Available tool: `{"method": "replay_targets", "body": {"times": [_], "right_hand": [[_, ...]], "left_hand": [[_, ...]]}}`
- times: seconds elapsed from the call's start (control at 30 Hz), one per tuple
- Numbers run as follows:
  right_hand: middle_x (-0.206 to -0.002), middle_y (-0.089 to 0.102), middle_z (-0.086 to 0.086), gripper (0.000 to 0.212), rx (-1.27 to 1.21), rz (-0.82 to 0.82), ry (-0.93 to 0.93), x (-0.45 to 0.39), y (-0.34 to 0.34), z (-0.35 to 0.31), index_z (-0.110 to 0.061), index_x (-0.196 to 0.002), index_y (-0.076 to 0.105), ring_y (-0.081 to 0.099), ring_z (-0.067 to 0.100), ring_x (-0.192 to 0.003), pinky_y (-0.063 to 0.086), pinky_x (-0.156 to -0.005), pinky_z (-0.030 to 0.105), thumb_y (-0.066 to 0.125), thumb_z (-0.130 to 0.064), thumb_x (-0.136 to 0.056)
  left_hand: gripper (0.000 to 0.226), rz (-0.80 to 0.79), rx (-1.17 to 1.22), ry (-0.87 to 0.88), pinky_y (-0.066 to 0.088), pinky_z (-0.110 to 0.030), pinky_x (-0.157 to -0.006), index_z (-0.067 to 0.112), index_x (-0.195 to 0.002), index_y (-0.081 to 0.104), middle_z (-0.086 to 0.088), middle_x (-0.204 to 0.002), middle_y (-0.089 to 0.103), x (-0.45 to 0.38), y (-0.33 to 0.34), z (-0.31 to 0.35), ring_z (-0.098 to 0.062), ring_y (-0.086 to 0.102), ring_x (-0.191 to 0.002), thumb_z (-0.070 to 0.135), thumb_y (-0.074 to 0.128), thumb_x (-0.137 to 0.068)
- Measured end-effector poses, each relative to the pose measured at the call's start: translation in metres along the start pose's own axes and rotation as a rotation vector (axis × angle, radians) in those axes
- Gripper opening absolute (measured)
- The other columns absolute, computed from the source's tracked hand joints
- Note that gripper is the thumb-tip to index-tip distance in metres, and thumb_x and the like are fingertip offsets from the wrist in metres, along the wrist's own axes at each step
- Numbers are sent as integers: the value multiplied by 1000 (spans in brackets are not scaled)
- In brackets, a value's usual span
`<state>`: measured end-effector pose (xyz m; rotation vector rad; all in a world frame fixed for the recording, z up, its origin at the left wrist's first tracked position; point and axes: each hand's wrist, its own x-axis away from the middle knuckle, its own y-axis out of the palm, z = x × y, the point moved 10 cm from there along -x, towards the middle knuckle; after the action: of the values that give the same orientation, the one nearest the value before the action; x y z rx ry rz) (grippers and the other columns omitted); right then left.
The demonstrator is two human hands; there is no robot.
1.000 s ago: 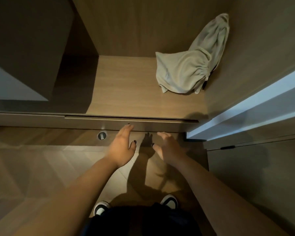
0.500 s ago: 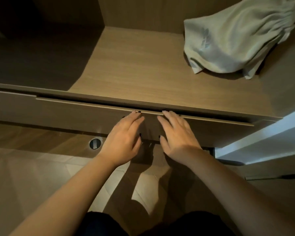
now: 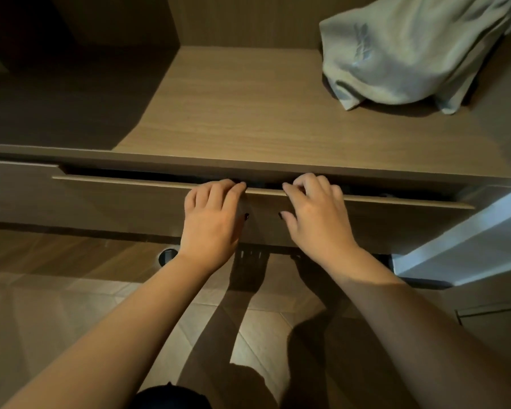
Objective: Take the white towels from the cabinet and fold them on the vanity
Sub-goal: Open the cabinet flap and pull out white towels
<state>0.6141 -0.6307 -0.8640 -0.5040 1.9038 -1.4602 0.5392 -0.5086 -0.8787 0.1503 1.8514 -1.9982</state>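
Note:
A wooden drawer front (image 3: 124, 202) runs across the cabinet under a wooden shelf (image 3: 248, 113). A narrow dark gap shows above the drawer's top edge. My left hand (image 3: 213, 219) and my right hand (image 3: 316, 216) sit side by side at the middle of the drawer. The fingers of both curl over its top edge and grip it, thumbs against the front. A crumpled white cloth (image 3: 410, 51) lies at the back right of the shelf, leaning on the cabinet's right wall. What is inside the drawer is hidden.
A white door edge (image 3: 466, 246) stands to the right of the drawer. A round metal floor fitting (image 3: 167, 256) sits below the drawer beside my left wrist. Wood-pattern floor (image 3: 56, 305) spreads beneath my arms. The cabinet's left part is in deep shadow.
My hands went from flat against the drawer front to curling their fingers over its top edge. A dark gap has opened above the drawer. The view has moved closer to the cabinet.

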Motion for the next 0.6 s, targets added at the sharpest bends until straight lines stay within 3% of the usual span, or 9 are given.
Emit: {"method": "replay_targets", "body": {"times": [0.23, 0.3, 0.4, 0.47, 0.53, 0.6], "right_hand": [[-110, 57, 5, 33, 78, -140, 15, 14, 13, -1, -16, -114, 67, 55, 24, -107, 47, -84, 37, 67, -36, -88], [-106, 57, 4, 32, 105, -157, -23, 18, 13, -5, -18, -110, 69, 57, 23, -103, 45, -73, 34, 70, -37, -85], [-100, 57, 2, 32, 210, -204, -82, 17, 15, -14, -21, -109, 70, 59, 23, -93, 35, -63, 30, 70, -39, -83], [-94, 54, 0, 32, 232, -275, -125, 17, 21, -17, -25, -107, 71, 59, 24, -90, 33, -61, 30, 68, -42, -81], [-90, 48, -7, 31, 20, -417, -96, 23, 35, -13, -34, -110, 71, 57, 21, -93, 40, -65, 32, 65, -39, -80], [-103, 49, -9, 46, -260, -606, -11, 38, 57, -13, -41, -124, 63, 53, 16, -103, 46, -82, 33, 66, -26, -80]], "left_hand": [[35, 28, 49, 204, 50, -45, -76, 11, -113, 69, -13, -104, 62, 10, -15, 1, -33, 56, -94, 23, 76, -80], [33, -116, 27, 238, 51, -43, -79, 19, -109, 67, -6, -103, 62, 9, -6, -5, -26, 57, -95, 34, 69, -81], [24, -455, -125, 110, 51, -38, -83, 33, -106, 59, 5, -100, 63, 4, 24, -40, -16, 56, -88, 46, 62, -85], [34, -652, -83, 37, 52, -38, -82, 40, -119, 57, 10, -99, 64, 11, 39, -55, -13, 56, -86, 43, 65, -86], [49, -778, 21, 41, 51, -37, -82, 50, -129, 50, 15, -104, 65, 22, 52, -54, -10, 55, -86, 37, 67, -84], [65, -863, 66, 61, 48, -36, -81, 59, -134, 40, 12, -114, 66, 37, 61, -48, -10, 56, -89, 28, 65, -81]]}}
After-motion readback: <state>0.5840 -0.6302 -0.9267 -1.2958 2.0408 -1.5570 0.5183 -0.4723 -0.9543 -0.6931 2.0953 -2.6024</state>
